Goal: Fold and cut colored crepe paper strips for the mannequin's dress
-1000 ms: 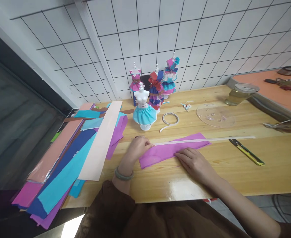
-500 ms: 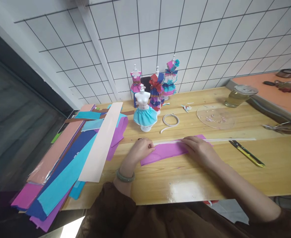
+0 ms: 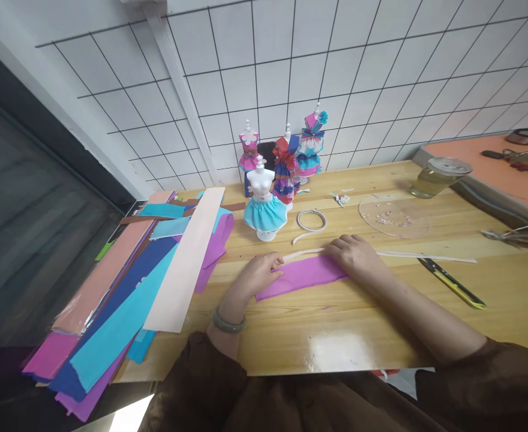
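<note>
A purple piece of crepe paper [image 3: 311, 278] lies on the wooden table in front of me. My left hand [image 3: 260, 272] is closed at the paper's left end, thumb and fingertips pinching the end of a narrow white strip [image 3: 303, 254]. Between my hands the strip bows slightly along the paper's far edge; it then passes under my right hand and runs on to the right. My right hand [image 3: 354, 258] lies over the paper's right part, palm down with fingers stretched and curved over the far edge. Its fingertips are partly hidden.
Small dress forms, the nearest with a turquoise skirt [image 3: 265, 213], stand near the tiled wall. A coil of white tape [image 3: 311, 228], a clear disc with beads [image 3: 374, 224], a yellow-black cutter [image 3: 457, 287] and a lidded cup [image 3: 432, 183] lie around. Crepe paper strips [image 3: 187, 264] are piled left.
My right hand has shifted slightly left and away from me, its fingers more bent. The white strip between my hands now bows off the paper's edge. The left hand stays at the paper's left end.
</note>
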### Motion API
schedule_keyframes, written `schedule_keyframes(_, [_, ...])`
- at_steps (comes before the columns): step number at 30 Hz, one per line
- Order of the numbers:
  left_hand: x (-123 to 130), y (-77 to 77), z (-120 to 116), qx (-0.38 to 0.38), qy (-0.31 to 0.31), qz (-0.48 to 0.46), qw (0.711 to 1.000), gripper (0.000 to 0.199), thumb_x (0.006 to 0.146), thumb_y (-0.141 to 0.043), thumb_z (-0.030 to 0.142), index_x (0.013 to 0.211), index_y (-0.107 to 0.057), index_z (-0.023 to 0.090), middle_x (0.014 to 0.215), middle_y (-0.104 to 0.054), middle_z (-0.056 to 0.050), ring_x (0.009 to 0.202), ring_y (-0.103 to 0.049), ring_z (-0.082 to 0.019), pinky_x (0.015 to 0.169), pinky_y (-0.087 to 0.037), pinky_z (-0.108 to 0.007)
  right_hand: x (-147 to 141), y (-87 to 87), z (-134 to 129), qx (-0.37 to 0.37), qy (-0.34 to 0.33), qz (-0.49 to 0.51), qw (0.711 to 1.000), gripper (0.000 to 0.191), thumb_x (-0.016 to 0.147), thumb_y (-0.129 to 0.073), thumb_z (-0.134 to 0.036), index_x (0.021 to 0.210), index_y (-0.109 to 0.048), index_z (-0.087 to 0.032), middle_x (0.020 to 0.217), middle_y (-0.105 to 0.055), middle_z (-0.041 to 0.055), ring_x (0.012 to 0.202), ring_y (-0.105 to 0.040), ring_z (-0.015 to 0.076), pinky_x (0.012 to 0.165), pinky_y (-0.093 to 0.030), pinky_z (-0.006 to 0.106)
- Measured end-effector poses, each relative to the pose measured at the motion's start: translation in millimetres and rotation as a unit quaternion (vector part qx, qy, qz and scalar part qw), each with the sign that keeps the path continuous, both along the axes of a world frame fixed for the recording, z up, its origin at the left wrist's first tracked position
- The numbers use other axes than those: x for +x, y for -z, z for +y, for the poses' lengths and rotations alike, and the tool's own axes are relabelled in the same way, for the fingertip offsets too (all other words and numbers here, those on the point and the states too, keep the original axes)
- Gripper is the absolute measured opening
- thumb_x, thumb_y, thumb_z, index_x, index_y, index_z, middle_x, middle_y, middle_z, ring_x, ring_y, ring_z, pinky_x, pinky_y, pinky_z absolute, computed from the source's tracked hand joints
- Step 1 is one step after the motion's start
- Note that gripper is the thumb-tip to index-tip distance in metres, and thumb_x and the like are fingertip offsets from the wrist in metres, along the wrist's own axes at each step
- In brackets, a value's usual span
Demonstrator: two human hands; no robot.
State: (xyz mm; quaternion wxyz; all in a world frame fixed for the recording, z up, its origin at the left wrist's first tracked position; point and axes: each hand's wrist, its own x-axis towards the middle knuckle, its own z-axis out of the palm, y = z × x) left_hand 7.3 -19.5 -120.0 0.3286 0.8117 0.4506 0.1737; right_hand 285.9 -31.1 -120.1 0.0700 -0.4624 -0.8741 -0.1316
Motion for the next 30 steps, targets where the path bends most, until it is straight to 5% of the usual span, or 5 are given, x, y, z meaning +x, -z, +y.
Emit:
schedule_keyframes(6, [-1,1.9,1,-0.027,0.01,0.0,1.0,0.03,0.073,-0.062,0.022,0.102,-0.063,0.02,0.106,-0.066,-0.004,0.095,-0.06,-0.018,0.081,-0.045,-0.027,7,6.2,11,0.021,0.035,0.013,0.999,0.021,0.088,-0.044,-0.016,0.093,-0.065,-0.016,0.084,-0.067,0.0101,0.08,-0.053,0.022,0.069,-0.034,0.033])
schedule_keyframes(11, [-1,0.8,2,-0.009,0.006,0.005,1.0,0.017,0.073,-0.058,0.019,0.087,-0.067,0.019,0.092,-0.068,-0.003,0.087,-0.061,-0.018,0.076,-0.046,-0.027,-11,11.7,5,0.012,-0.027,0.123,0.992,0.031,0.09,-0.041,-0.021,0.117,-0.056,-0.015,0.109,-0.062,0.0128,0.103,-0.052,0.023,0.083,-0.041,0.037])
schedule_keyframes(16, [1,-4.6,1,0.004,-0.005,-0.038,0.999,0.01,0.073,-0.056,0.018,0.077,-0.065,0.018,0.083,-0.067,-0.002,0.08,-0.06,-0.015,0.074,-0.046,-0.025,-33,9.8,-6,-0.023,-0.097,0.185,0.978,0.033,0.091,-0.041,-0.027,0.121,-0.054,-0.018,0.113,-0.062,0.011,0.107,-0.052,0.0223,0.089,-0.043,0.041])
schedule_keyframes(22, [-1,-15.2,0,-0.017,-0.01,-0.107,0.994,0.007,0.073,-0.057,0.02,0.073,-0.064,0.018,0.082,-0.067,-0.002,0.082,-0.061,-0.014,0.078,-0.046,-0.024,-29,3.9,-10,-0.068,-0.092,0.192,0.975,0.03,0.091,-0.042,-0.03,0.112,-0.06,-0.02,0.097,-0.068,0.0107,0.091,-0.059,0.0207,0.078,-0.045,0.038])
schedule_keyframes(30, [-11,-12.9,7,-0.025,-0.104,-0.131,0.986,0.015,0.074,-0.059,0.03,0.079,-0.063,0.017,0.082,-0.067,-0.001,0.081,-0.061,-0.015,0.075,-0.045,-0.024,-2,1.6,0,-0.137,-0.056,0.258,0.955,0.026,0.088,-0.045,-0.034,0.087,-0.067,-0.019,0.082,-0.07,0.0078,0.078,-0.062,0.0194,0.072,-0.048,0.035])
